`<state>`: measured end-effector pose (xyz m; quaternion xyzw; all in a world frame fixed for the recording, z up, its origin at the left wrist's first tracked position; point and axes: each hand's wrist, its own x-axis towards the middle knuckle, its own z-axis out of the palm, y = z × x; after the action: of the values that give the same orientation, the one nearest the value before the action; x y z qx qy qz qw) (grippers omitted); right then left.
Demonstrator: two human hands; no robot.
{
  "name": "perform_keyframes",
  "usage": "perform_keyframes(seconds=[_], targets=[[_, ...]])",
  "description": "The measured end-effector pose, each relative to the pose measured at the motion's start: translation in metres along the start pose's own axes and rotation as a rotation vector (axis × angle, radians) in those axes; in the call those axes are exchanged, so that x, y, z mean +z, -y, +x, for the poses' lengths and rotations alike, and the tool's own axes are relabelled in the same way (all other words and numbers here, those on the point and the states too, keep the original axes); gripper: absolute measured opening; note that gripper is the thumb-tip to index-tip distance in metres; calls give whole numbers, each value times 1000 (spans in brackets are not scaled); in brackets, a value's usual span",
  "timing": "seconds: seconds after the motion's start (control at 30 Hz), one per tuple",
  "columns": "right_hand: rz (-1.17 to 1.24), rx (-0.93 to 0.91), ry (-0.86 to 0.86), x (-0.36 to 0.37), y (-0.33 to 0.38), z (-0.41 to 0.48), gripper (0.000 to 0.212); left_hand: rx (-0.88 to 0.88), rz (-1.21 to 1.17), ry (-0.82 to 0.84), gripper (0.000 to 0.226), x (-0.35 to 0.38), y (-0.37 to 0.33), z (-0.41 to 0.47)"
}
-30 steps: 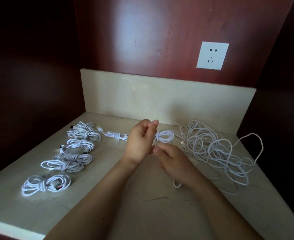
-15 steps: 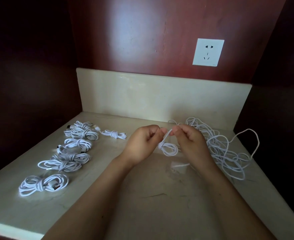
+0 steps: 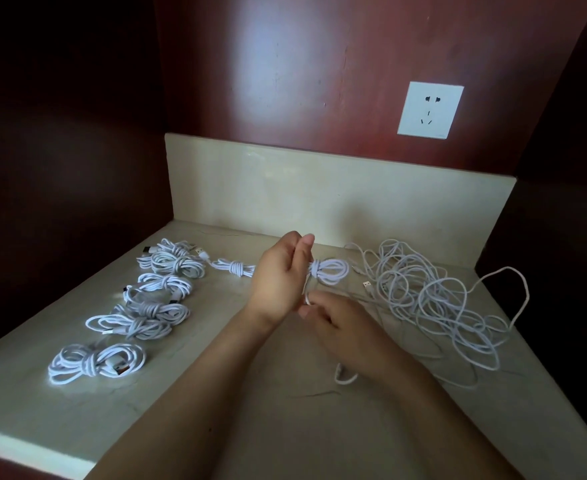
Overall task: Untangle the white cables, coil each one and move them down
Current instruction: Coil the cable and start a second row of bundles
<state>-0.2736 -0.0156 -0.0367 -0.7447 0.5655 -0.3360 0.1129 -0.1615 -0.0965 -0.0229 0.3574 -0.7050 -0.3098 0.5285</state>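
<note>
My left grip [image 3: 281,271] is clamped on the small white cable coil [image 3: 331,270], thumb and fingers curled round its left end. It holds the coil just above the pale stone counter [image 3: 285,427]. Half a second ago my right grip was up level with the coil, carrying the cable's end over the top. Now my right grip [image 3: 340,320] has swung down and toward me, pinched together on that loose tail [image 3: 306,297], which runs up to the coil's waist. Several turns already bind the waist, so I judge another wrap has just gone on. The coil now looks close to tying off and being set down.

A loop of white cable [image 3: 345,375] shows under my right wrist. I cannot tell whether it belongs to this cable.

The row of finished white knotted bundles [image 3: 153,306] lies along the counter's left side. One slim white bundle [image 3: 234,268] lies just beyond my left grip. To the right, the loose tangle of thin white cables [image 3: 441,299] sprawls near the coil, so I judge that plenty of the task remains.
</note>
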Motion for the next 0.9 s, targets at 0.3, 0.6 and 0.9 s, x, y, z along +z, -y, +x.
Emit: perform_keyframes(seconds=[0.3,0.6,0.9], targets=[[239,5,-308,-37,8,2,22,63,387,201,40,-5,4,0],[540,241,-419,-39,-14,7,30,75,-69,389,41,7,-6,-8],[388,251,-265,-18,-23,6,28,27,-295,123,34,14,-13,-8]])
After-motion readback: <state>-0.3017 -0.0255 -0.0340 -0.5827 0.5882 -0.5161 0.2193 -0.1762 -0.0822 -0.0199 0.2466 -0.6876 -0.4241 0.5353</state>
